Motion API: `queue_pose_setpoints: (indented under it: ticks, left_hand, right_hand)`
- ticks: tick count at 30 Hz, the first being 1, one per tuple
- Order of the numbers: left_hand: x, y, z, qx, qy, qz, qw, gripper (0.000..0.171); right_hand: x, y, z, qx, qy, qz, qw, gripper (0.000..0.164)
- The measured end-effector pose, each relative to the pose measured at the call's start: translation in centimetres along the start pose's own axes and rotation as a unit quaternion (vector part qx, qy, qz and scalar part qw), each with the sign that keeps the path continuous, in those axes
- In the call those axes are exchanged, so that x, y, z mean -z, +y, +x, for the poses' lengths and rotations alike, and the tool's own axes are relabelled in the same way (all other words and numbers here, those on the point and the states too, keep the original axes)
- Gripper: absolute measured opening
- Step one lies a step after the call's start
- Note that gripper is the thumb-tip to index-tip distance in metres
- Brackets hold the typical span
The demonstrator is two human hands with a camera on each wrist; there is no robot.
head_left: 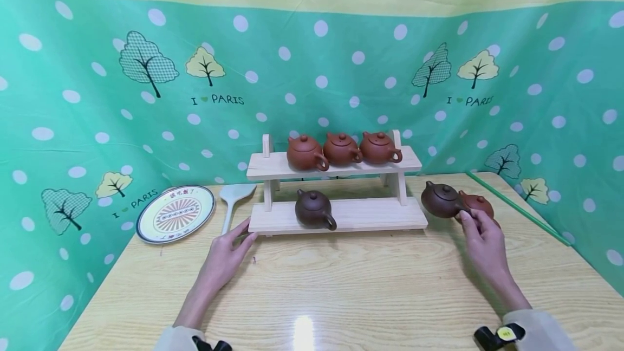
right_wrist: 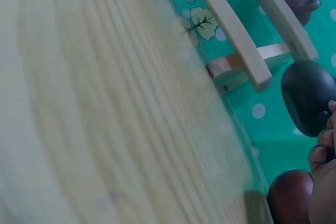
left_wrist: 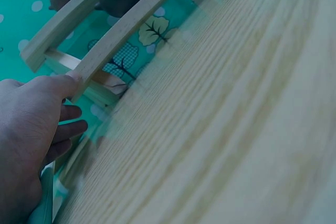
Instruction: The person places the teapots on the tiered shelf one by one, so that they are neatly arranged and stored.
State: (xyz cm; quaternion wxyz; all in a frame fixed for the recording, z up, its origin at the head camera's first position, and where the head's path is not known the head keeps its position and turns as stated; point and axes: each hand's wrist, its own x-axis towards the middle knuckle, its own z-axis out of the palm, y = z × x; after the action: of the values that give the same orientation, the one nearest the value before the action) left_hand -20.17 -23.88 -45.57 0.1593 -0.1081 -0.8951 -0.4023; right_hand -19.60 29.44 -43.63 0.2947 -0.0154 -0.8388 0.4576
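A two-tier wooden stand (head_left: 287, 225) is at the middle of the table. At its lower left end, my left hand (head_left: 226, 258) grips the board's corner, thumb along the edge. My right hand (head_left: 488, 247) pinches a dark brown teapot (head_left: 441, 201) by its handle, holding it up just right of the stand. Partly hidden behind that hand is a reddish-brown teapot (head_left: 480, 206). Another dark brown teapot (head_left: 313, 208) sits on the lower board. Three reddish-brown teapots stand in a row on the upper board: left (head_left: 304, 154), middle (head_left: 341, 150) and right (head_left: 377, 149).
Left of the stand lie a pale spatula (head_left: 235, 193) and a round patterned plate (head_left: 176, 214). A thin green stick (head_left: 519, 208) runs along the table's right edge. Behind everything hangs a green dotted curtain (head_left: 322, 96).
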Motion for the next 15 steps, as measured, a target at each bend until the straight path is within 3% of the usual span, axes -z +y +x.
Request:
queue_pose_setpoints:
  ticks: [15]
  left_hand:
    - [0.0, 0.0, -0.1, 0.006, -0.003, -0.002, 1.0, 0.053]
  right_hand:
    - [-1.0, -1.4, -0.3, 0.019, -0.02, 0.021, 0.999, 0.015]
